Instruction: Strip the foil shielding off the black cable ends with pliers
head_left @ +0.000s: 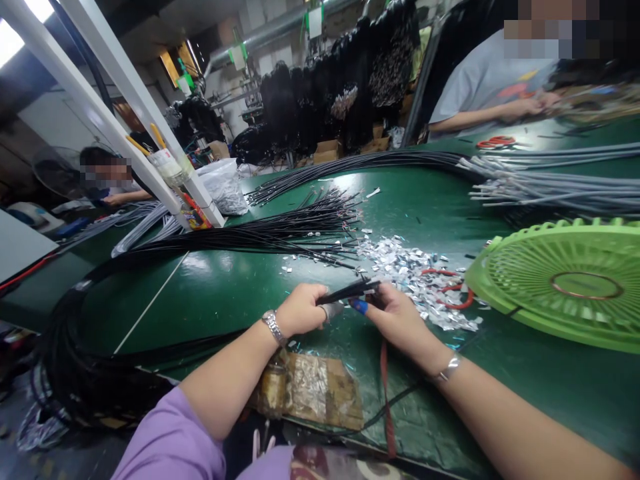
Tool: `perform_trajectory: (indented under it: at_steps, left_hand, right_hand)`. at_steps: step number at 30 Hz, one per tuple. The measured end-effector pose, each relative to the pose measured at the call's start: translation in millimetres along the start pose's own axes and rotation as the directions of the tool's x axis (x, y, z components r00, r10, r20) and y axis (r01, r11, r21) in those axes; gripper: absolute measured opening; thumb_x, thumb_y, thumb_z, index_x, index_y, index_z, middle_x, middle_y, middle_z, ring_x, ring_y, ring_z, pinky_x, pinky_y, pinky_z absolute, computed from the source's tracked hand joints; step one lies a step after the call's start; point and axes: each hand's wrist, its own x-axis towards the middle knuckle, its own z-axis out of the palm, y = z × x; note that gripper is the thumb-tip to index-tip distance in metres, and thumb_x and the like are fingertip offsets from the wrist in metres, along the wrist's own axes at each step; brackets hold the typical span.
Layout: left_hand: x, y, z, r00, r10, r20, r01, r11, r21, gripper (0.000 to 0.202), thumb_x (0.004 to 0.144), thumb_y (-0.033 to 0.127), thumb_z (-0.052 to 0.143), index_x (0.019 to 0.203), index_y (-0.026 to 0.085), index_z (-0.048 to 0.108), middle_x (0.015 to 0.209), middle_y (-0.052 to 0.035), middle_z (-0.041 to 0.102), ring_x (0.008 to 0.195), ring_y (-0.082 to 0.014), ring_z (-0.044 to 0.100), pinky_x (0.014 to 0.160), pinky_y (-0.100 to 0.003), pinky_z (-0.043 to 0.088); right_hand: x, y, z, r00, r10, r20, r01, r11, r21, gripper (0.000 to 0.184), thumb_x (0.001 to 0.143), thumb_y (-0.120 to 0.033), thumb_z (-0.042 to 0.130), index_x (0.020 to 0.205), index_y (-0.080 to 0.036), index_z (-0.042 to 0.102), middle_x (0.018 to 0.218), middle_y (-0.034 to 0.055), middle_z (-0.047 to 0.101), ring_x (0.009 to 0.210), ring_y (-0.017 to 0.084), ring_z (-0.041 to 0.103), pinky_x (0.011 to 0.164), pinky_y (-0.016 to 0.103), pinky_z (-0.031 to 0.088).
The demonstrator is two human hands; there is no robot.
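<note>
My left hand (305, 310) is wrapped round a small bundle of black cables (346, 291), whose ends point right. At those ends, my right hand (400, 320) has its thumb and fingers closed together; blue tape covers the thumb. Whether the fingers pinch a cable tip or a scrap is too small to tell. Beyond both hands lies a thick bundle of black cables (260, 230) with stripped, thin-wired ends. A heap of silvery foil scraps (400, 263) covers the table just past my right hand. Red-handled scissors (457, 300) lie partly among the scraps.
A green fan cover (565, 283) stands at the right. Grey cables (530, 183) lie behind it. White posts (135, 113) rise at the left. Taped cardboard (325, 390) sits at the near edge. Two co-workers sit across the green table (545, 400).
</note>
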Motion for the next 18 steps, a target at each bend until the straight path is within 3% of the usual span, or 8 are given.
perform_trajectory:
  at_steps: [3, 7, 9, 13, 15, 18]
  left_hand:
    - [0.6, 0.2, -8.8, 0.957, -0.158, 0.245, 0.203, 0.964, -0.170, 0.037, 0.072, 0.050, 0.063, 0.069, 0.014, 0.052, 0.052, 0.0002, 0.057, 0.041, -0.0100, 0.053, 0.041, -0.020, 0.039]
    - [2.0, 0.2, -14.4, 0.921, -0.158, 0.357, 0.260, 0.930, -0.260, 0.045, 0.065, 0.055, 0.068, 0.069, 0.012, 0.055, 0.048, -0.0002, 0.056, 0.037, -0.0094, 0.051, 0.035, -0.018, 0.036]
    - [3.2, 1.8, -12.0, 0.932, -0.160, 0.326, 0.258, 0.923, -0.284, 0.039, 0.066, 0.048, 0.069, 0.069, 0.011, 0.056, 0.045, 0.0022, 0.053, 0.033, -0.0070, 0.047, 0.033, -0.016, 0.030]
    - [4.9, 6.4, -5.1, 0.977, -0.163, 0.136, 0.203, 0.911, -0.360, 0.029, 0.066, 0.036, 0.070, 0.067, 0.014, 0.051, 0.042, 0.0064, 0.048, 0.031, -0.0038, 0.039, 0.033, -0.015, 0.027]
    - [5.0, 7.0, -3.6, 0.988, -0.146, 0.044, 0.152, 0.908, -0.391, 0.030, 0.064, 0.035, 0.071, 0.068, 0.015, 0.050, 0.043, 0.0068, 0.048, 0.033, -0.0041, 0.040, 0.034, -0.015, 0.028]
    - [4.6, 4.2, -2.7, 0.994, -0.095, -0.051, 0.067, 0.915, -0.399, 0.035, 0.060, 0.040, 0.074, 0.071, 0.015, 0.052, 0.044, 0.0077, 0.047, 0.035, -0.0045, 0.041, 0.036, -0.016, 0.033]
  right_hand:
    - [-0.6, 0.6, -1.5, 1.000, -0.027, 0.003, 0.027, 0.996, -0.090, 0.020, 0.072, -0.041, 0.063, 0.080, -0.023, 0.060, 0.070, 0.0023, 0.063, 0.069, 0.021, 0.055, 0.067, 0.032, 0.045]
    - [-3.7, 1.9, -1.8, 0.998, -0.054, -0.013, 0.050, 0.981, -0.188, 0.010, 0.073, -0.031, 0.057, 0.079, -0.023, 0.058, 0.067, 0.0017, 0.061, 0.064, 0.019, 0.053, 0.061, 0.030, 0.042]
    - [-6.7, 1.7, -1.7, 0.994, -0.104, -0.031, 0.093, 0.961, -0.259, 0.009, 0.071, -0.022, 0.053, 0.078, -0.023, 0.057, 0.067, 0.0020, 0.060, 0.063, 0.019, 0.053, 0.061, 0.030, 0.042]
    - [-11.9, -2.5, -1.4, 0.979, -0.203, -0.007, 0.190, 0.924, -0.332, 0.010, 0.065, -0.018, 0.053, 0.071, -0.024, 0.058, 0.067, 0.0028, 0.060, 0.062, 0.020, 0.054, 0.062, 0.032, 0.042]
    - [-11.6, -4.9, -1.2, 0.984, -0.176, 0.014, 0.174, 0.959, -0.226, 0.005, 0.069, -0.025, 0.057, 0.073, -0.024, 0.059, 0.068, 0.0031, 0.062, 0.064, 0.020, 0.056, 0.062, 0.031, 0.044]
    - [-7.5, -4.5, -1.1, 0.998, -0.044, -0.049, 0.042, 0.999, -0.030, 0.022, 0.076, -0.044, 0.058, 0.076, -0.023, 0.060, 0.064, 0.0030, 0.059, 0.061, 0.019, 0.055, 0.056, 0.029, 0.044]
